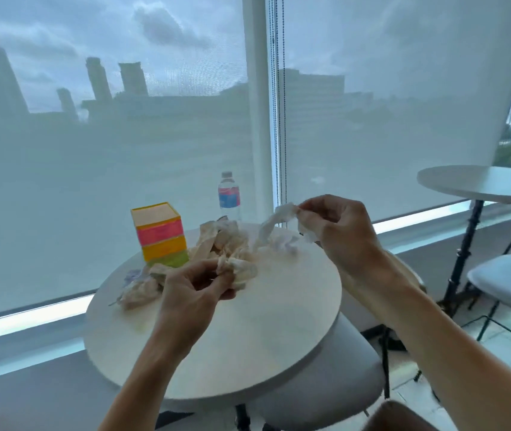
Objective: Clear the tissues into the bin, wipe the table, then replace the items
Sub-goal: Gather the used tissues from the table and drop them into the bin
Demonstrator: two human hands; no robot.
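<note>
Several crumpled tissues (232,241) lie on the far half of a round white table (248,337). My left hand (195,290) grips a crumpled tissue wad (241,269) near the table's middle. Raised above the table's far right edge, my right hand (338,225) pinches a white tissue (274,222) that trails down toward the pile. More tissues (139,287) sit at the table's left. A block of pink, orange and green sticky notes (160,234) stands at the back left. A water bottle (229,195) stands at the back.
A grey padded stool (341,377) sits under the table's near right side. A second round table (481,181) on a black stand and a white chair (509,281) are at the right. Window blinds close off the far side. No bin is in view.
</note>
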